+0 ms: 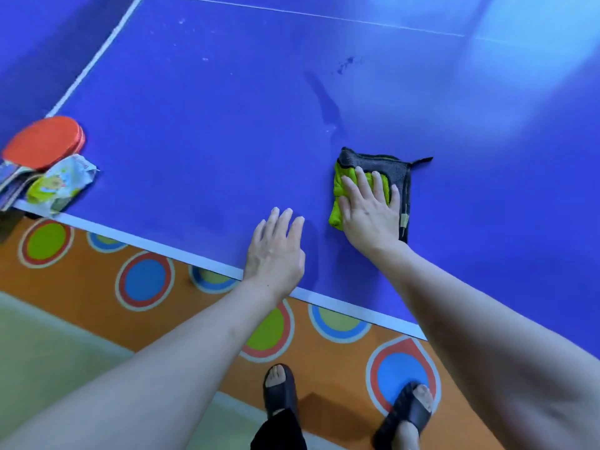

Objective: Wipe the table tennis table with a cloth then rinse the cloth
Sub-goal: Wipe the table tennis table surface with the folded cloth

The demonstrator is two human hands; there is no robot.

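Right hand (370, 209) lies flat, fingers spread, pressing the folded cloth (373, 186) on the table (194, 125) with no pinch, left hand (276, 251) open at its 9 o'clock holding nothing; cloth looks soft, light, likely damp: palm-press it, pinch a corner to lift.

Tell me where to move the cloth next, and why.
Probably push the cloth straight away from you, toward the dark spots and the streak on the table beyond it. The right hand is pressed flat on the cloth and the left hand rests flat near the edge, so a forward stroke looks easy.
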